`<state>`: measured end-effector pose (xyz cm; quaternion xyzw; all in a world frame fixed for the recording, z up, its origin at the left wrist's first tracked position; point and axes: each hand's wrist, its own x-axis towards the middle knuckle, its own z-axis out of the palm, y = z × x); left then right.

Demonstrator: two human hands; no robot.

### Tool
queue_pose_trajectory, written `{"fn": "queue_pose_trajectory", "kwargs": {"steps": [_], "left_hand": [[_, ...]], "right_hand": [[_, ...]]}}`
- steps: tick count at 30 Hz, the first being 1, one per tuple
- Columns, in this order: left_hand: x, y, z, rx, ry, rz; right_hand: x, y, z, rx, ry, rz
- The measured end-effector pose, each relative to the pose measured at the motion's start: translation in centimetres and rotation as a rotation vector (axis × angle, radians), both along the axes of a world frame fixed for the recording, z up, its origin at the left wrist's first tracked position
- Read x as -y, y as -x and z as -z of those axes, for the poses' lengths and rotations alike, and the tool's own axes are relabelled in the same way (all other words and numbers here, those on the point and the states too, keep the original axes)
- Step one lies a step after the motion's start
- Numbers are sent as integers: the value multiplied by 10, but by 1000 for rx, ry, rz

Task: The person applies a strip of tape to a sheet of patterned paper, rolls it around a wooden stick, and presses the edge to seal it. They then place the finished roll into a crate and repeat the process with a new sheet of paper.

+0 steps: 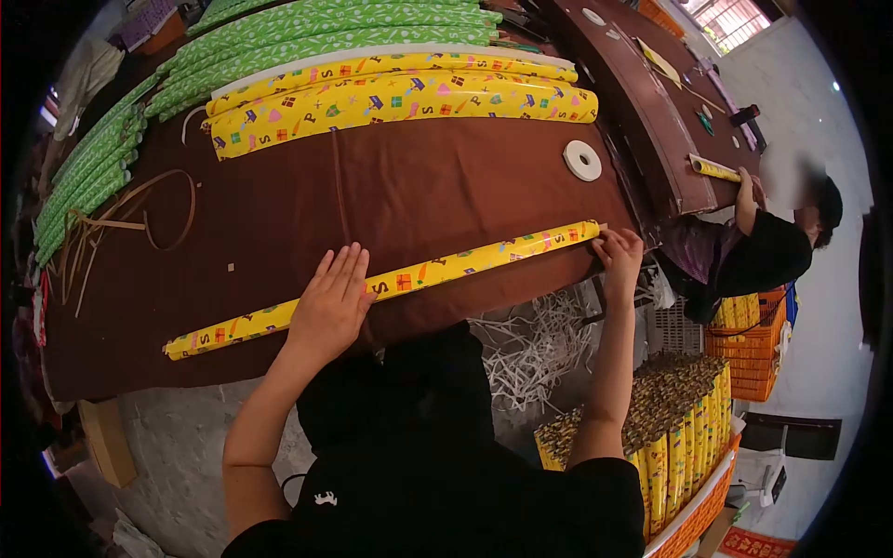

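A long roll of yellow printed wrapping paper (465, 263) lies slantwise across the brown-covered table (270, 209), near its front edge. My left hand (330, 302) rests flat over the middle of the roll, fingers stretched out and together. At the roll's right end my right hand (618, 256) has its fingertips closed on the tip; whatever else may be between them is too small to tell. A white tape roll (582, 160) lies farther back on the right. Behind the roll are more yellow wrapping paper sheets (400, 100), loosely curled.
Green printed rolls (326, 42) are heaped at the back and left, near tan straps (144, 219). An orange crate (693, 507) of yellow rolls stands right of me, beside white paper shreds (535, 353). A co-worker (772, 246) holds a yellow roll at another table (642, 112).
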<state>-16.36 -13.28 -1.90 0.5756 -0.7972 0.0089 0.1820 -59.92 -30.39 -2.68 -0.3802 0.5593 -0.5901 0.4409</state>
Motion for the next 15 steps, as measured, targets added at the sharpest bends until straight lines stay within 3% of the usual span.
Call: {"fn": "queue_pose_trajectory", "kwargs": {"steps": [1, 3, 4, 6, 8, 11, 15], "left_hand": [[0, -1, 0, 0, 6, 0], [0, -1, 0, 6, 8, -5], [0, 0, -1, 10, 9, -4], [-1, 0, -1, 11, 0, -6], [2, 0, -1, 9, 7, 21], [1, -1, -2, 57, -58, 13], [1, 0, -1, 56, -42, 0]], "right_hand": [[-2, -6, 3, -167, 81, 94], [-18, -44, -7, -812, 306, 311], [-30, -75, -16, -886, 455, 227], [-61, -136, -30, -1032, 666, -197], [-87, -185, -29, -1384, 734, -525], [-111, -235, -9, -1348, 835, -781], [-115, -243, -3, -1327, 786, -794]]}}
